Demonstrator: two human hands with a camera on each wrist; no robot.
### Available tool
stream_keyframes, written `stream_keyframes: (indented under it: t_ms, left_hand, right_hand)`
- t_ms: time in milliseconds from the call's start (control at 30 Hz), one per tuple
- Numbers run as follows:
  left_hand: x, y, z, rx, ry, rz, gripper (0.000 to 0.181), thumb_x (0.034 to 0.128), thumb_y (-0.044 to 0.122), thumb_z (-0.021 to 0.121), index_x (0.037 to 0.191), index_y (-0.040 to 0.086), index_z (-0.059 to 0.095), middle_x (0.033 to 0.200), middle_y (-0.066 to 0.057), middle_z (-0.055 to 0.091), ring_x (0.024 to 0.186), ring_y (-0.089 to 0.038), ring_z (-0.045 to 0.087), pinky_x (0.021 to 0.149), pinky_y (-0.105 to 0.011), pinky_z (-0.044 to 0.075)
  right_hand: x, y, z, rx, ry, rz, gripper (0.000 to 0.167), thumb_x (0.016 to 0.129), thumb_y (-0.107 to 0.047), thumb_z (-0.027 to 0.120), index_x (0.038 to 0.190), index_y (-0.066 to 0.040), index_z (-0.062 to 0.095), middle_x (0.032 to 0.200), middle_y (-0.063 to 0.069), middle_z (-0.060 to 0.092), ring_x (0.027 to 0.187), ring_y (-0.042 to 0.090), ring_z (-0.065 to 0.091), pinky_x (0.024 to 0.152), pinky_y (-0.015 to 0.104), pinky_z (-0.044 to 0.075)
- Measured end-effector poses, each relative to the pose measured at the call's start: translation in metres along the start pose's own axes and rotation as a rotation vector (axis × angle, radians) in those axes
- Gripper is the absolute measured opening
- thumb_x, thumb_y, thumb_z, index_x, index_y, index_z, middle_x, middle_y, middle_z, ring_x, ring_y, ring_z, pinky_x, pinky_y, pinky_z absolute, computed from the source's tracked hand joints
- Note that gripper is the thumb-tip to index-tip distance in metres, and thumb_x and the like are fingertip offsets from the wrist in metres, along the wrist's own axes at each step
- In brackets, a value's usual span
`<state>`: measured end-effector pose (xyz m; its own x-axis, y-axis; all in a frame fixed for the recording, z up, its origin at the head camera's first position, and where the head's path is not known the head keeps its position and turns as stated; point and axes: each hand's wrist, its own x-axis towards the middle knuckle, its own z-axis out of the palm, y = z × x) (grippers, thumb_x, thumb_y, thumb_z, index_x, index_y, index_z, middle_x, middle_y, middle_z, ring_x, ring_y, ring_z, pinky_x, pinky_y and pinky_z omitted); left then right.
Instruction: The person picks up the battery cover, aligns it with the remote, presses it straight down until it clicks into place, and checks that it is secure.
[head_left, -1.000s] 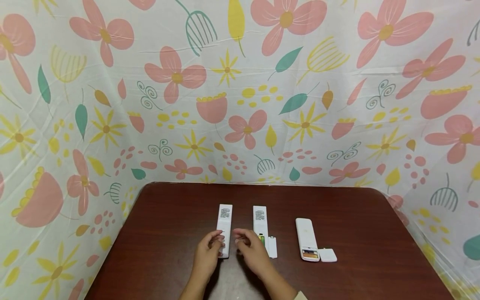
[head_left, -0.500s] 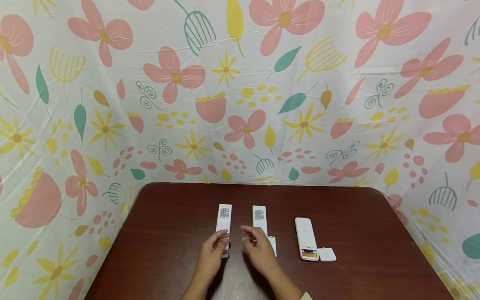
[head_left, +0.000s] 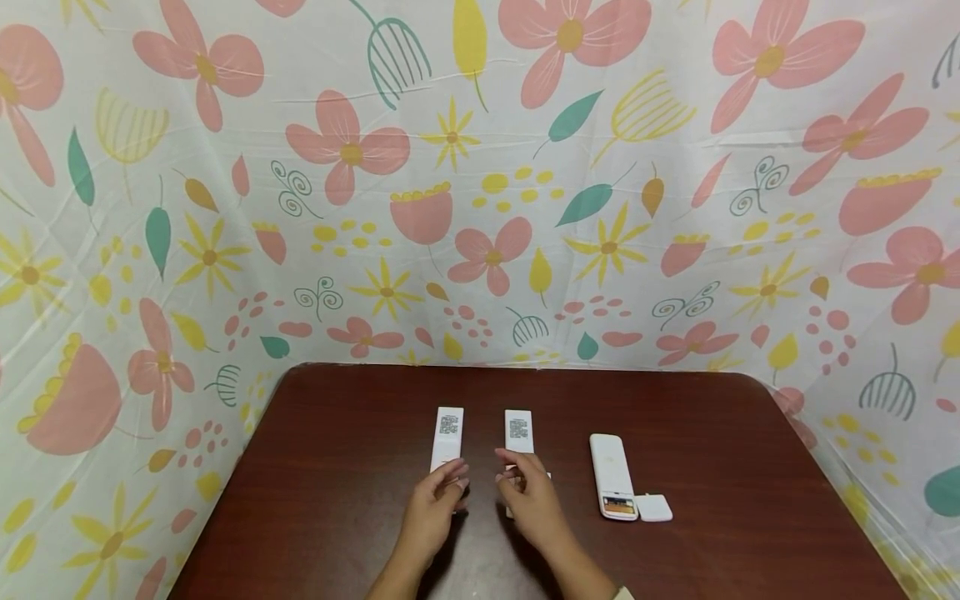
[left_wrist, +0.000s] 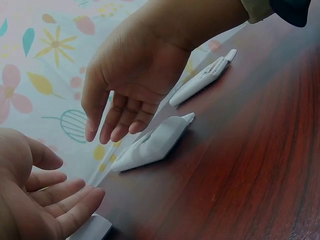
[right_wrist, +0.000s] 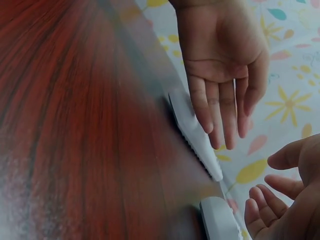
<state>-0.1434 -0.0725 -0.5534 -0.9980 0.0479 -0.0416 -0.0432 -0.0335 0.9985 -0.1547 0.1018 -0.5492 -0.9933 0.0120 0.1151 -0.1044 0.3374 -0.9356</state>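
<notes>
Two slim white remotes lie back up on the brown table, the left remote (head_left: 447,437) and the middle remote (head_left: 519,431), each with a printed code near its far end. My left hand (head_left: 430,510) hovers over the near end of the left one, fingers loosely bent and holding nothing. Above the near part of the middle one hangs my right hand (head_left: 534,505), also holding nothing and hiding most of its battery area. In the left wrist view, the right hand (left_wrist: 137,65) and left hand (left_wrist: 35,195) both show relaxed, parted fingers.
Farther right lies a third white remote (head_left: 613,471) with its battery compartment uncovered and batteries inside. Its small white cover (head_left: 653,507) rests beside it. A flower-patterned cloth (head_left: 480,183) hangs behind the dark brown table (head_left: 360,417) and along its sides.
Both hands have shifted a little to the right, the right hand now covering more of the middle remote. The remotes stay where they were.
</notes>
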Motion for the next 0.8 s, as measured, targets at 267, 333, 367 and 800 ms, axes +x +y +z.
stream_keyframes:
  t_ms: [267,333,367,800]
  left_hand:
    - [-0.002,-0.003,0.004,0.007,-0.024,0.008,0.042,0.0991,0.003,0.055,0.139,-0.010,0.053,0.140,-0.032,0.056,0.125,-0.044,0.060,0.090,-0.040,0.062]
    - [-0.002,-0.003,0.005,0.009,-0.027,0.003,0.043,0.0987,0.003,0.056,0.139,-0.010,0.053,0.139,-0.032,0.056,0.125,-0.043,0.061,0.092,-0.039,0.061]
    - [-0.002,-0.004,0.006,0.009,-0.029,0.003,0.043,0.0985,0.003,0.057,0.139,-0.009,0.052,0.139,-0.032,0.057,0.124,-0.043,0.061,0.092,-0.038,0.061]
    - [-0.005,-0.010,0.009,-0.013,-0.064,-0.021,0.053,0.0933,-0.003,0.050,0.146,-0.011,0.043,0.139,-0.034,0.055,0.128,-0.044,0.057,0.090,-0.029,0.061]
  right_hand:
    - [-0.001,0.008,-0.006,-0.054,0.045,0.005,0.040,0.088,-0.001,0.069,0.128,-0.005,0.067,0.116,0.012,0.063,0.098,0.026,0.060,0.073,0.017,0.050]
    - [-0.002,0.009,-0.008,-0.067,0.058,-0.004,0.041,0.087,0.000,0.069,0.127,-0.005,0.067,0.115,0.011,0.063,0.097,0.026,0.060,0.073,0.017,0.049]
    - [-0.002,0.010,-0.009,-0.075,0.063,-0.014,0.041,0.086,0.000,0.069,0.127,-0.004,0.067,0.114,0.012,0.063,0.096,0.026,0.060,0.073,0.018,0.050]
    - [-0.004,0.022,-0.027,-0.169,0.072,0.035,0.042,0.088,-0.003,0.070,0.129,-0.008,0.067,0.118,0.008,0.060,0.096,0.020,0.056,0.074,0.019,0.048]
